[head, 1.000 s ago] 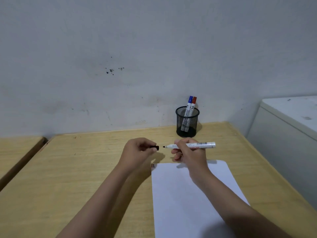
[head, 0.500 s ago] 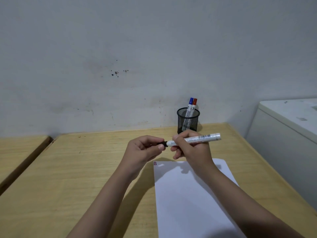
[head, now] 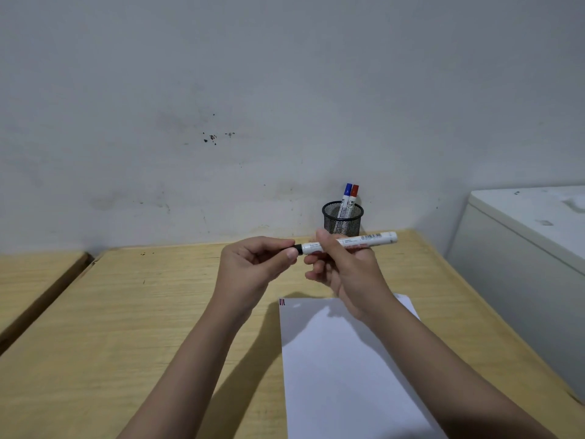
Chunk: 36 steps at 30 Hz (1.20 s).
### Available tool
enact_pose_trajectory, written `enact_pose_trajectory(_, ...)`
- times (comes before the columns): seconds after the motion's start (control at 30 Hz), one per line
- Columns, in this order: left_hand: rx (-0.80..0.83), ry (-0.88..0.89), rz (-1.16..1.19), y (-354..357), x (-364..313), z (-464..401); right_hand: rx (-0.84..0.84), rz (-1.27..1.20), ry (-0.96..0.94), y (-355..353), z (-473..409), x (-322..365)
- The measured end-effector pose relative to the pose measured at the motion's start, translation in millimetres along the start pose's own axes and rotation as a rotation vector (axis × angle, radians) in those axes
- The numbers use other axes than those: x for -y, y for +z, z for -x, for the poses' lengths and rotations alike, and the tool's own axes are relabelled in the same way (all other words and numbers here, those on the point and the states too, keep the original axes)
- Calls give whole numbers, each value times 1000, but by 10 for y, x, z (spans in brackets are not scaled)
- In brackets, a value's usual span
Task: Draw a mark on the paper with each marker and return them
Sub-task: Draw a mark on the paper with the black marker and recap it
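My right hand grips a white-bodied black marker, held level above the table. My left hand pinches its black cap, which sits pressed onto the marker's left end. Both hands hover above the far edge of a white paper sheet, which bears small red, blue and dark strokes at its top left corner. Behind the hands stands a black mesh pen cup holding a blue-capped marker and a red-capped marker.
The wooden table ends at the wall behind the cup. A second wooden table sits to the left across a narrow gap. A white cabinet stands close along the table's right edge.
The cap in my left hand was apart from the marker's bare tip; the hands came together and the cap now sits on the tip. Both hands rose slightly.
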<state>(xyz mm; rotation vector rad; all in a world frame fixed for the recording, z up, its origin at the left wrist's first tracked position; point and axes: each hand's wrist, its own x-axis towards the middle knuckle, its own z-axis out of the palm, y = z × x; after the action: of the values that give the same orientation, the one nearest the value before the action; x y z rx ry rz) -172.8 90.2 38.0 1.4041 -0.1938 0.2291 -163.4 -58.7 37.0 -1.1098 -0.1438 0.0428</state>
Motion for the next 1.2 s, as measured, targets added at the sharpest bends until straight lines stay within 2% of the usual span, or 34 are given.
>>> enact_pose_trajectory(0.1,-84,-20,-29,-18,46,-50,32,-63,254,-43,-18,51)
enact_pose_trajectory(0.17,-139,-10,-88,-40,87,-75,37,-12,311,-95,-17,109)
enact_pose_trajectory(0.23,-172,15,-184,-35,124,-82,27,174,186,-130,-28,135)
enact_pose_trajectory(0.37,-147,42,-311,65,169,-103,15,790,-285,-216,-104,98)
enact_pose_trajectory(0.5,-115,19,-351,143,164,-183,113,1097,-512,-314,-202,31)
enact_pose_trajectory(0.6,-103,38,-333,180,184,-277,130,1108,-658,-350,-286,37)
enact_pose_trajectory(0.67,-128,64,-344,210,220,-352,70,1114,-729,-391,-375,103)
enact_pose_trajectory(0.87,-156,81,-509,400,466,-764,-358,745,-748,-568,-897,588)
enact_pose_trajectory(0.97,-133,95,-599,549,633,-1013,-506,684,-770,-699,-1209,803)
enact_pose_trajectory(1.07,-107,105,-701,658,752,-1257,-537,735,-708,-811,-1491,848)
enact_pose_trajectory(1.2,-82,127,-780,734,871,-1467,-488,903,-557,-905,-1738,684)
